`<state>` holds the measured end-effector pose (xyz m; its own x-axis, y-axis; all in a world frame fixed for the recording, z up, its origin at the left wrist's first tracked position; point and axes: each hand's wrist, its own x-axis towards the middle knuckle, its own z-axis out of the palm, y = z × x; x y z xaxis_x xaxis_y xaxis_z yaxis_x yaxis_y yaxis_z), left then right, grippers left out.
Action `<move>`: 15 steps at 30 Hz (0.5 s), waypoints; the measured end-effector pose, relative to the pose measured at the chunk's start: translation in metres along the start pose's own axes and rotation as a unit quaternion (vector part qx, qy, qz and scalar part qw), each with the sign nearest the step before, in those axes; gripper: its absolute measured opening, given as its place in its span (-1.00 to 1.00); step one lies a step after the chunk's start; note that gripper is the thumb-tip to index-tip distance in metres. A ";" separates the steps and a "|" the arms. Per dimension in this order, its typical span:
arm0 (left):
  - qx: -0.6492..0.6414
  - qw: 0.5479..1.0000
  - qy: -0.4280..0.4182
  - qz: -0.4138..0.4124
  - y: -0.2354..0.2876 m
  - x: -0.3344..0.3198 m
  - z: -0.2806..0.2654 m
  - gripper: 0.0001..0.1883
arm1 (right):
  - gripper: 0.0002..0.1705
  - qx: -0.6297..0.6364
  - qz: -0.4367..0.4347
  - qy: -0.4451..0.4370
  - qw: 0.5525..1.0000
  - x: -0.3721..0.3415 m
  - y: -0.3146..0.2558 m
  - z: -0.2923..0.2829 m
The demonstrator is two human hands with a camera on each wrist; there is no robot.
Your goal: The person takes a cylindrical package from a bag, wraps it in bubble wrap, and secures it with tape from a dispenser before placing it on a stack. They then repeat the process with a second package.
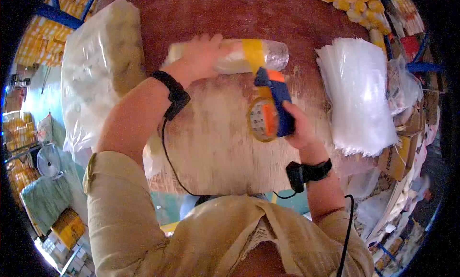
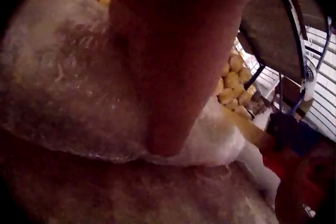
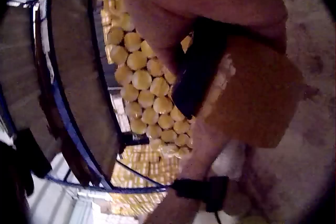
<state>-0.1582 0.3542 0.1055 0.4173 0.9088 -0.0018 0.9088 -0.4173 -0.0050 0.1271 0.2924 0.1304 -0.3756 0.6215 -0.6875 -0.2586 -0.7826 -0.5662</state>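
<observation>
"Where is the wrapped bundle?"

"On the far part of the tabletop, ahead of the person, between the big plastic bag on the left and the stack of plastic sheets on the right."

"And the hands?"

"The left hand lies across the bundle's left half, fingers mostly stretched out, pressing rather than wrapped round it. The right hand has its fingers curled firmly about the tape dispenser."

"Why hold it that way?"

"I'd say the left palm is there to stop the bundle rolling or sliding while tape pulls on it. That leaves the right half free for the strip of yellow tape, which crosses over the bundle and leads down to the dispenser's nose. The sheets and the bag sit to either side, probably so they are within reach without crowding the middle."

"Which way does the bundle point?"

"Its long axis runs left to right, crosswise to the person and nearly level in the head view. One end juts out past the tape on the right; the other lies beyond the left wrist. The tape goes across that axis."

"And the dispenser?"

"It stretches away from the person, leaning slightly left, nose toward the bundle, with the tape roll on its left side."
</observation>
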 end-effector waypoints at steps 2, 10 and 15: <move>-0.032 0.999 -0.034 -0.023 0.012 -0.010 -0.006 -0.13 | -0.60 -0.022 0.017 -0.009 1.000 -0.020 -0.015 0.000; -0.493 0.838 -0.225 0.061 0.024 -0.037 0.001 -0.19 | -0.64 -0.113 0.048 0.075 0.990 -0.086 0.052 -0.006; -0.445 0.879 -0.169 -0.022 0.015 -0.041 0.006 -0.23 | -0.64 -0.086 0.064 0.076 0.991 -0.098 0.079 0.004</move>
<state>-0.1613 0.3109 0.0991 0.4937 0.8088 -0.3195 0.6310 -0.0803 0.7717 0.1399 0.1697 0.1551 -0.2529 0.5252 -0.8125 -0.0564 -0.8464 -0.5296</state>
